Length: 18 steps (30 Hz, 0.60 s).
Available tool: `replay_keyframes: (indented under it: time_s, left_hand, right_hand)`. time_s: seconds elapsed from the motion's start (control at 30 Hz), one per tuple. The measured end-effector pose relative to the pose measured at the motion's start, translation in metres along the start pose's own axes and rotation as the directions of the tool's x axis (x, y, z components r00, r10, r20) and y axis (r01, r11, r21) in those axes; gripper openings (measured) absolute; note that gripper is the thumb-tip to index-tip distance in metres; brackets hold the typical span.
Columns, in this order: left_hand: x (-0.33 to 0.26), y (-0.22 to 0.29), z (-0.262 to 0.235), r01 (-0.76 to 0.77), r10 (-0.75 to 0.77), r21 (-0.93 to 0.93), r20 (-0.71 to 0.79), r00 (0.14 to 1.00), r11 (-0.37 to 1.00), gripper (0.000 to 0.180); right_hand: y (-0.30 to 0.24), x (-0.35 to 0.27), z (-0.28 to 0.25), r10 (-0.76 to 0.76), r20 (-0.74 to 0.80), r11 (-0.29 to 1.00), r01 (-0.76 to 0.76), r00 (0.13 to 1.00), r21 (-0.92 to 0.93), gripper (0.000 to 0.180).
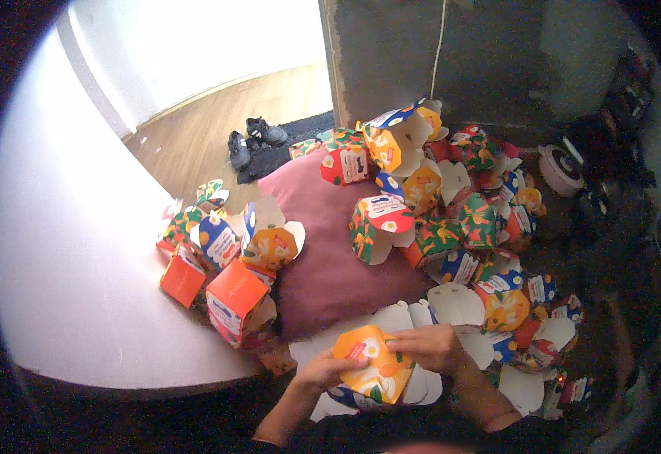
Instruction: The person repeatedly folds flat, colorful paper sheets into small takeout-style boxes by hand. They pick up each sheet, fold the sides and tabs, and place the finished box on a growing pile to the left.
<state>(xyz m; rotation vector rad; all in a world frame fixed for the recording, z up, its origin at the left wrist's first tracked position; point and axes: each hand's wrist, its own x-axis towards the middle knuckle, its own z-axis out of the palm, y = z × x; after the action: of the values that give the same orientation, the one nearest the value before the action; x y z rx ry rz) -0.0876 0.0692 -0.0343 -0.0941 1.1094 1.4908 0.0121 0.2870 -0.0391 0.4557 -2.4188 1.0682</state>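
Close to my body I hold a yellow-orange takeaway box (pixel 380 371) printed with white flowers. My left hand (pixel 326 370) is closed on its left side, the thumb lying over the printed face. The fingers of my right hand (pixel 430 348) are bent over its upper right edge, pressing on the card. Below it are white card blanks (pixel 421 387), partly covered by the box and my hands. Folded boxes in yellow, red, green and blue prints lie on both sides, among them an orange-red box (pixel 237 291) left of my hands.
A pink cushion (pixel 323 257) lies beyond my hands, with a box (pixel 380 223) resting on it. Many boxes are heaped to the right. A white curved surface (pixel 103 303) fills the left. Black shoes (pixel 259 140) stand by a dark mat (pixel 300 140) near the bright doorway.
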Motion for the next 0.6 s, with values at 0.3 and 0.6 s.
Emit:
replay_keyframes:
  time_s: [0.3, 0.6]
  left_hand:
    - [0.001, 0.001, 0.002, -0.202, 0.198, 0.119, 0.044, 0.979, 0.972, 0.054]
    - [-0.003, 0.006, -0.002, -0.561, 0.407, 0.532, 0.387, 0.828, 0.634, 0.053]
  right_hand:
    - [-0.014, 0.007, -0.002, 0.412, 0.161, 0.846, -0.442, 0.897, 0.299, 0.034]
    - [-0.014, -0.010, 0.031, 0.497, 0.192, 0.580, -0.488, 0.846, 0.652, 0.047]
